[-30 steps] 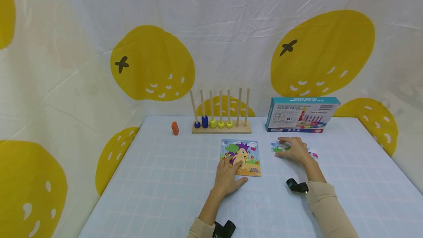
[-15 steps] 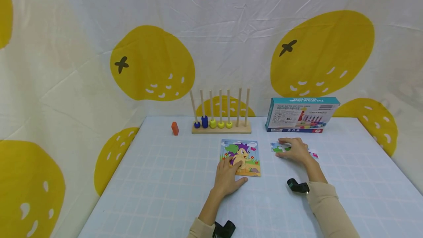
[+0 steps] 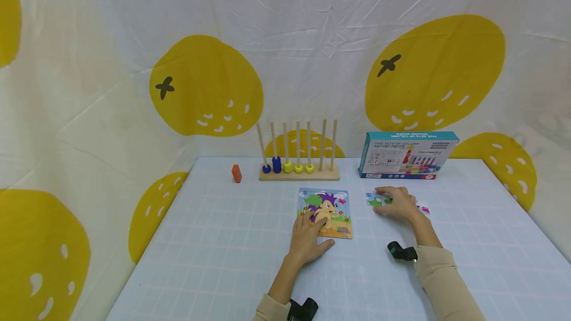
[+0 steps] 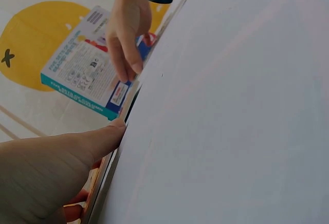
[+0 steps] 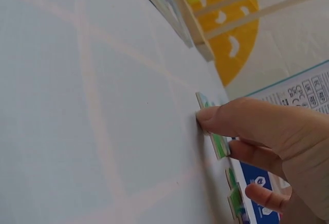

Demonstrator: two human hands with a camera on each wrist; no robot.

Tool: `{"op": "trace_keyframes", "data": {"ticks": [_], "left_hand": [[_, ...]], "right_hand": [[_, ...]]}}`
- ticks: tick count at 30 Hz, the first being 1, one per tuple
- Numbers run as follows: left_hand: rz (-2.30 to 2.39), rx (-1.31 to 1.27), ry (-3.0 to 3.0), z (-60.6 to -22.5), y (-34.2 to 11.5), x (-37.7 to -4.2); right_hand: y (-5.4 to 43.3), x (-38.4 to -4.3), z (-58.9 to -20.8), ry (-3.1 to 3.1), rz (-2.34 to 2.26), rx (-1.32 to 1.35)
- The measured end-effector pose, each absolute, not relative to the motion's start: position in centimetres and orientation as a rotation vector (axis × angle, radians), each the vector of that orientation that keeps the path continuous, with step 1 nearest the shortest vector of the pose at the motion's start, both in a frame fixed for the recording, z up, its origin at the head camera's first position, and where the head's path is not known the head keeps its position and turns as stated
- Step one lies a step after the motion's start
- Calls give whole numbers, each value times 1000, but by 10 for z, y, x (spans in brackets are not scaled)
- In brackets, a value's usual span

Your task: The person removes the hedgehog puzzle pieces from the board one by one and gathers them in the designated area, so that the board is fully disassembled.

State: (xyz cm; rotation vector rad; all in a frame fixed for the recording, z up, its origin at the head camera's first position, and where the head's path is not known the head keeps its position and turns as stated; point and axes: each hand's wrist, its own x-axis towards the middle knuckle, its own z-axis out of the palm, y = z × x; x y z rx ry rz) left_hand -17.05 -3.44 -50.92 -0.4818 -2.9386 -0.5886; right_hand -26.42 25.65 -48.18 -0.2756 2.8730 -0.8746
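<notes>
A square hedgehog jigsaw puzzle point(image 3: 329, 206) lies flat on the table in front of the person. The left hand point(image 3: 307, 240) rests on its lower left part with fingers spread, covering that corner. In the left wrist view the thumb point(image 4: 103, 139) reaches along the board's near edge. To the right, the right hand point(image 3: 398, 203) pinches a green and blue puzzle piece point(image 5: 220, 144) between thumb and fingers, low over the table. Other loose puzzle pieces point(image 5: 235, 198) lie beside it, partly hidden under the hand; a pink-flowered piece point(image 3: 425, 209) shows past the wrist.
Behind the puzzle stands a wooden peg rack point(image 3: 299, 176) with several upright rods and blue and yellow beads. An orange block point(image 3: 236, 173) stands to its left. A toy box point(image 3: 407, 155) stands at the back right, near the patterned curtain point(image 3: 285, 53).
</notes>
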Motion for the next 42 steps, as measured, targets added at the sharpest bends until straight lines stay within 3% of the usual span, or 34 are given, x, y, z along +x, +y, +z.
{"op": "trace_keyframes", "data": {"ticks": [42], "left_hand": [[-582, -496, -2935, -510, -34, -171]], "right_hand": [[259, -260, -486, 2893, -901, -290]]}}
